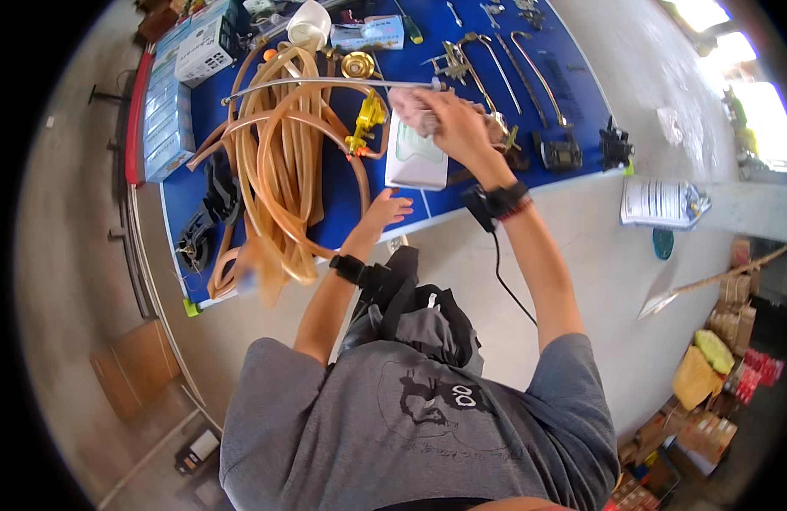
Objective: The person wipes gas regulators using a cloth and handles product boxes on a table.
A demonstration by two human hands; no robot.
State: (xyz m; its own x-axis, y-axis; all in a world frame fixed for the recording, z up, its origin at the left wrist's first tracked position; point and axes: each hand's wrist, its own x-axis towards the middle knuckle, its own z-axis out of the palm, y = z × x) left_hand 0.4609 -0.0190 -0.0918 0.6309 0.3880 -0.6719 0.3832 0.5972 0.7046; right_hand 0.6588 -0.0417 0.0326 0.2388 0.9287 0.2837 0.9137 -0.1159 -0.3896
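Observation:
My right hand [457, 128] is closed round a crumpled pinkish cloth [413, 109], above the far end of a white box [417, 162]. Fingers apart, my left hand [386, 209] holds nothing and sits by the table's near edge, just below that box. A long thin metal rod [325, 81] crosses the coiled tan hose [278, 162], its right end close to the cloth. Between hose and box lies a yellow valve-like fitting [365, 122], with a round brass part [357, 65] beyond it.
On the blue table [572, 34], several metal rods and bent tubes [500, 72] lie at the right, near black clamp-like devices [562, 153]. Light blue boxes [168, 128] stack at the left edge. A black cable [500, 272] hangs from my right wrist. Cartons [708, 430] sit lower right.

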